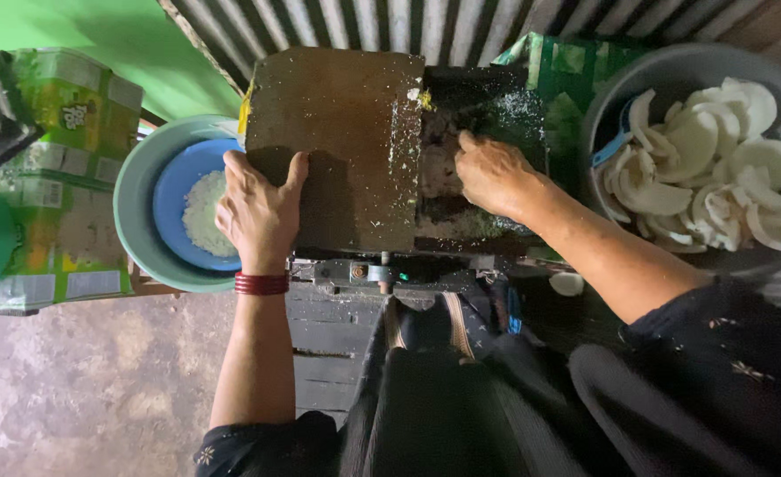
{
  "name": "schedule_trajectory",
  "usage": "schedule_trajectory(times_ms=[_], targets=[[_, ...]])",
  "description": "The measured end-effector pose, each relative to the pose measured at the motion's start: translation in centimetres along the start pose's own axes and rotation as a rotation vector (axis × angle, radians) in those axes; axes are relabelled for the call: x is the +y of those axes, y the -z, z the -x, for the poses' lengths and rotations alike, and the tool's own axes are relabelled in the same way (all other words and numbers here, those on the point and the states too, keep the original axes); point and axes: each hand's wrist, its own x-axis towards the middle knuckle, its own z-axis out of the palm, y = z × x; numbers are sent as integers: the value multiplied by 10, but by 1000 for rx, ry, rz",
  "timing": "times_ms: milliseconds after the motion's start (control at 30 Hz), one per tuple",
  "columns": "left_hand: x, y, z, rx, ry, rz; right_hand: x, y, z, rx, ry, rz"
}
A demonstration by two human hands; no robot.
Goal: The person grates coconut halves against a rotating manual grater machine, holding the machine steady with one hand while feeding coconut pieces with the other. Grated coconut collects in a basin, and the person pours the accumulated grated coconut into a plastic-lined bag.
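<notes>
Over at 9 o'clock, blue bowl (pixel 171 208) of white gratings (pixel 202 214) inside a grey basin (pixel 134 212); left hand (pixel 258 212) flat on the grater's dark cover (pixel 337 141), fingers spread, gripping nothing; right hand (pixel 489 172) pushing into the feed opening (pixel 448 168), grip hidden, can't tell; at 3 o'clock, big bowl (pixel 673 66) of coconut pieces (pixel 717 168).

Grating box (pixel 337 146) fills centre; teal basin (pixel 134 221) tight on its left, grey bowl of coconut pieces (pixel 700 66) right; bare floor (pixel 81 389) lower left.
</notes>
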Motion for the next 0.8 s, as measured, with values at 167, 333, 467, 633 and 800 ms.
schedule_trajectory(times_ms=[167, 333, 467, 633, 800], targets=[[2, -3, -1, 33, -25, -33, -4, 2, -3, -13, 33, 71], [2, -1, -5, -6, -14, -34, -2, -3, -10, 37, 40, 44], [3, 0, -7, -37, 8, -28, -1, -6, -15, 7, 17, 29], [4, 0, -7, -23, -7, -31, 2, -13, -20, 19, 46, -4], [5, 1, -8, -16, -13, -45, 4, -23, -24, 16, 50, -4]])
